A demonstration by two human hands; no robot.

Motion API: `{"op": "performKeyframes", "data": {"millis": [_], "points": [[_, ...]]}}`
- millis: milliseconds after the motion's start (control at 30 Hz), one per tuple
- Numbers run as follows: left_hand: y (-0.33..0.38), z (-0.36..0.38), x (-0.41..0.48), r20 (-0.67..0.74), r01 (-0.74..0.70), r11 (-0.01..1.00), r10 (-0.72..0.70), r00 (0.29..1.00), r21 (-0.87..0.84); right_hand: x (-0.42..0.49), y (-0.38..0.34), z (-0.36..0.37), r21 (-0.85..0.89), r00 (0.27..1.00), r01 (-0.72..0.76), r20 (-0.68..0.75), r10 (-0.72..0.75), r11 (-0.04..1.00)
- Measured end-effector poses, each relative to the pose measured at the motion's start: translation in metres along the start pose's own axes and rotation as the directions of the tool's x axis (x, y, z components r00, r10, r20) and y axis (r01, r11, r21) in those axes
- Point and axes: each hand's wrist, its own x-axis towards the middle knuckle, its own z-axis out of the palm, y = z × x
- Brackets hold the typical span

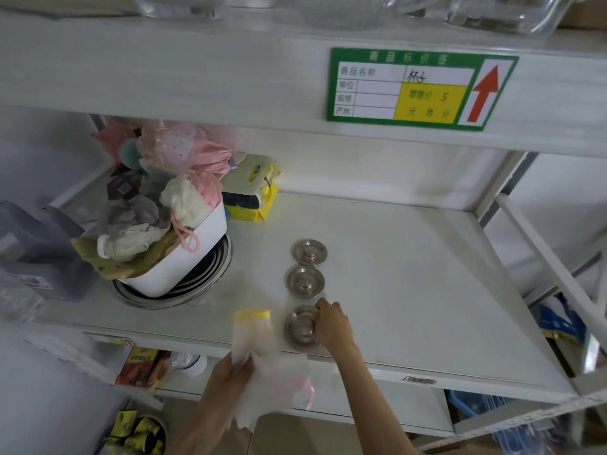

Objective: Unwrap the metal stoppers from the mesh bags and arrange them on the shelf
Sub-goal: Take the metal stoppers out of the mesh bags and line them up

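Metal stopper, nearest [303,326]: lies flat on the white shelf [410,274] near its front edge, knob up, with fingers of the right hand on its right rim
Right hand [333,321]: reaches in from below, fingertips curled over the edge of the nearest stopper, gripping it lightly
Left hand [230,372]: clenched on a crumpled white mesh bag [262,366], held just in front of the shelf edge, left of the nearest stopper
Mesh bag details: yellow band at its top end, pink ribbon hanging at its lower right; blurred
Middle stopper [304,281]: flat on the shelf just behind the nearest one, apart from it
Far stopper [309,252]: behind the middle one; the three form a straight row running front to back
White tub [184,257]: on the left of the shelf, tilted inside a stack of metal basins [184,290], filled with bath puffs [187,201] in cream, pink and grey
Yellow packets [253,195]: stacked at the back of the shelf, right of the tub
Price label [417,90]: green and yellow with a red arrow pointing up, stuck on the front edge of the shelf above
Glassware [492,11]: clear, standing on the upper shelf
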Motion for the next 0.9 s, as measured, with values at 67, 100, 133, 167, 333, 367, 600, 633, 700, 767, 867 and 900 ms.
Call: {"op": "performKeyframes", "data": {"millis": [67,100,133,167,333,367,600,633,700,767,867,900], "points": [[0.001,0.001,-0.001,-0.004,-0.006,1.0,0.006,1.0,-0.003,0.007,-0.003,0.004,0.007,1.0,-0.027,-0.008,0.027,1.0],[0.001,0.001,0.0,-0.001,-0.004,1.0,0.004,1.0,-0.013,0.009,-0.005,0.006,0.01,0.999,-0.036,-0.018,0.036,0.999],[-0.002,0.0,0.001,0.003,0.0,1.0,0.0,1.0,-0.026,0.011,-0.006,0.007,0.013,0.999,-0.041,-0.03,0.042,0.999],[-0.003,0.0,0.003,0.008,0.004,0.999,-0.004,1.0,-0.032,0.012,-0.007,0.009,0.018,0.998,-0.044,-0.04,0.045,0.999],[0.003,0.004,0.001,0.036,0.009,0.999,-0.007,0.999,-0.045,0.013,-0.005,0.017,0.03,0.993,-0.04,-0.113,0.043,0.999],[0.006,0.006,0.0,0.042,0.01,0.999,-0.008,0.999,-0.044,0.015,-0.005,0.018,0.02,0.992,-0.048,-0.117,0.05,0.999],[0.019,0.019,-0.001,0.039,-0.011,1.0,0.012,0.999,-0.025,0.011,-0.007,0.014,-0.124,0.984,-0.033,-0.18,0.01,0.992],[0.021,0.021,-0.001,0.034,-0.017,1.0,0.018,0.999,-0.015,0.006,-0.007,0.01,-0.14,0.983,0.002,-0.183,-0.028,0.99],[0.023,0.024,0.0,0.011,-0.039,0.999,0.039,0.999,0.007,-0.012,-0.007,-0.002,-0.147,0.976,0.087,-0.185,-0.113,0.985],[0.026,0.027,0.001,-0.011,-0.057,0.998,0.057,0.998,0.029,-0.038,-0.006,-0.015,-0.147,0.966,0.163,-0.176,-0.188,0.976],[0.024,0.032,0.003,-0.034,-0.065,0.998,0.065,0.997,0.011,-0.079,-0.004,-0.032,-0.19,0.947,0.274,-0.115,-0.298,0.943],[0.024,0.034,0.003,-0.04,-0.066,0.998,0.066,0.997,0.005,-0.091,-0.004,-0.035,-0.203,0.937,0.312,-0.094,-0.336,0.928]]}}
